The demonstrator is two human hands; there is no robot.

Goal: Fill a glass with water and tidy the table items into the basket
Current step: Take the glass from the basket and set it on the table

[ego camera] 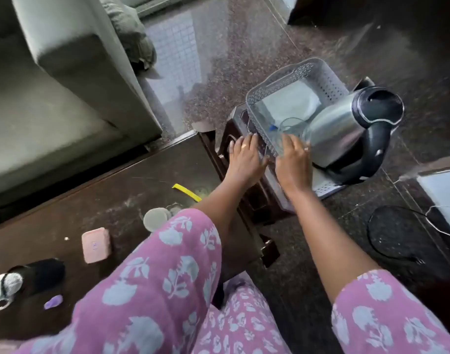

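Observation:
A translucent grey perforated basket (318,72) sits on a small dark stool (244,195) beside the dark wooden table (116,200). In the basket's near corner stands a clear glass (294,125), with a small blue item (272,128) beside it. My right hand (292,162) reaches into that corner and wraps the glass's lower part, thumb toward the steel kettle (346,129). My left hand (244,155) lies with fingers stretched against the basket's left wall. A yellow strip (186,192), a round grey lid (156,218), a pink case (95,245), a black-and-white item (35,277) and a purple piece (53,302) lie on the table.
The kettle with its black handle stands on a white perforated lid (326,186) right of the basket, almost touching the glass. Its round black base (395,233) with a cord lies on the floor at right. A grey sofa (52,85) borders the table's far side.

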